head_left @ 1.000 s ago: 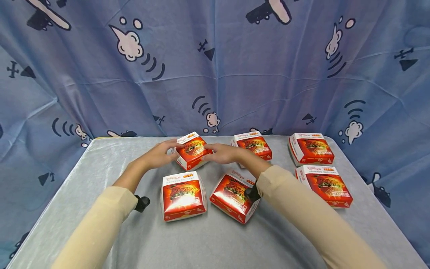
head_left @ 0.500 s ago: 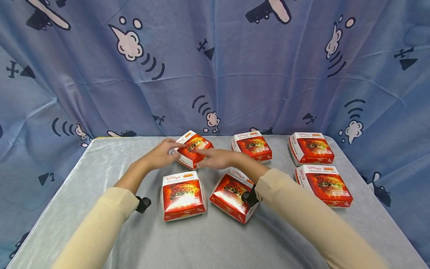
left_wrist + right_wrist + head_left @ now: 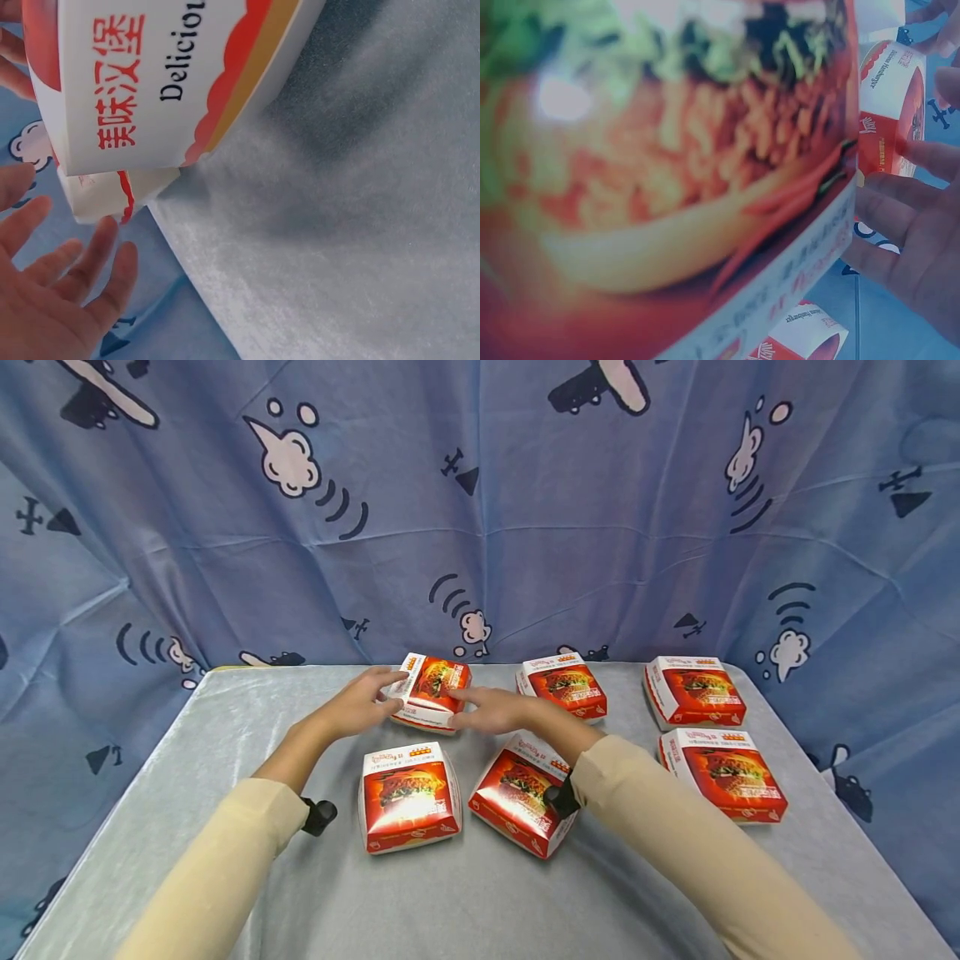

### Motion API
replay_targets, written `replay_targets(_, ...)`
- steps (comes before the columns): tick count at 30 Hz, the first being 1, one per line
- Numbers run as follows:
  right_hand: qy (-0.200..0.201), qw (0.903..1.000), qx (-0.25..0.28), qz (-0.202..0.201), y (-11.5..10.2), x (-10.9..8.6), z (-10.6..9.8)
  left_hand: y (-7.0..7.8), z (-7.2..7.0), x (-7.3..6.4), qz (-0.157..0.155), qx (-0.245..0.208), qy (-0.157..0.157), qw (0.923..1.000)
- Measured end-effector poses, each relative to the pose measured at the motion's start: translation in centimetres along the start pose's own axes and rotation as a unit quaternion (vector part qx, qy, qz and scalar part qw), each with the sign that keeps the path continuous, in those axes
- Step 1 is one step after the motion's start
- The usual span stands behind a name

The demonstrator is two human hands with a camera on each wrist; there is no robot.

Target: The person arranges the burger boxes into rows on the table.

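Both hands are at a red and white hamburger box [image 3: 438, 675] near the table's back edge, a burger picture on its lid. My left hand [image 3: 358, 703] touches its left side with spread fingers; in the left wrist view that left hand [image 3: 64, 296] is beside the white box [image 3: 97, 196]. On the other side my right hand [image 3: 493, 710] reaches to the box's right front corner. The right wrist view shows the right hand [image 3: 915, 217] with long, loosely extended fingers by the same box [image 3: 889, 112]. Its far side is hidden in the head view.
Similar boxes stand nearby: one front left [image 3: 410, 793], one turned askew under the right forearm [image 3: 521, 783], one back middle [image 3: 566, 683]. Two more boxes, back right [image 3: 701, 693] and front right [image 3: 733, 774], line the right side. A blue patterned curtain [image 3: 405, 527] hangs behind the grey-covered table [image 3: 210, 735].
The hamburger box between my hands has turned clockwise, so its white printed side now faces front. My right hand moved slightly left, then back right; the left hand barely shifted.
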State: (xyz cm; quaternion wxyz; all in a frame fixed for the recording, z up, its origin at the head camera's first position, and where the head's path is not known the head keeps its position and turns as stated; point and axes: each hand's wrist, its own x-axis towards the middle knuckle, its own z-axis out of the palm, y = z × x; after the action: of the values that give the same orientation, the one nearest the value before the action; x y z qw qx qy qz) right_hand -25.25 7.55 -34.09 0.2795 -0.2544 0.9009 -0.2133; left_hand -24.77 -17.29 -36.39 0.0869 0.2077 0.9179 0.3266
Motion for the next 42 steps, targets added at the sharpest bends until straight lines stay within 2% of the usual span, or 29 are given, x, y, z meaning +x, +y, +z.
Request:
replay_targets(3,0.006,0.9999,0.001,0.008,0.0,0.0,-0.1,0.0,0.0,0.0,-0.007,0.005,-0.006,0.9999)
replay_targets(8,0.015,0.9999,0.006,-0.002,-0.1,0.0,-0.1,-0.1,0.2,0.1,0.006,0.008,-0.014,0.9999)
replay_targets(14,0.067,0.9946,0.027,-0.075,-0.6,0.1,0.4,-0.1,0.0,0.0,-0.002,0.014,-0.023,0.9996)
replay_targets(17,0.067,0.9931,0.017,-0.095,-1.0,0.1,0.6,-0.1,0.0,0.0,-0.009,0.018,-0.023,0.9995)
replay_targets(24,0.037,0.9966,-0.034,-0.066,-1.2,0.0,0.8,0.2,0.0,-0.1,-0.013,0.02,-0.012,0.9997)
replay_targets(29,0.037,0.9965,-0.054,-0.053,-1.0,-0.1,0.7,0.2,0.2,-0.1,0.004,0.015,0.001,0.9999)
replay_targets(32,0.037,0.9964,-0.057,-0.051,-0.9,-0.1,0.7,0.3,0.3,0.0,0.002,0.019,0.004,0.9998)
replay_targets(38,0.035,0.9963,-0.056,-0.055,-0.7,-0.2,0.6,0.3,0.5,-0.1,-0.024,0.029,-0.018,0.9991)
replay_targets(42,0.041,0.9961,-0.058,-0.053,-0.7,-0.2,0.4,0.2,0.5,-0.2,-0.021,0.032,-0.028,0.9989)
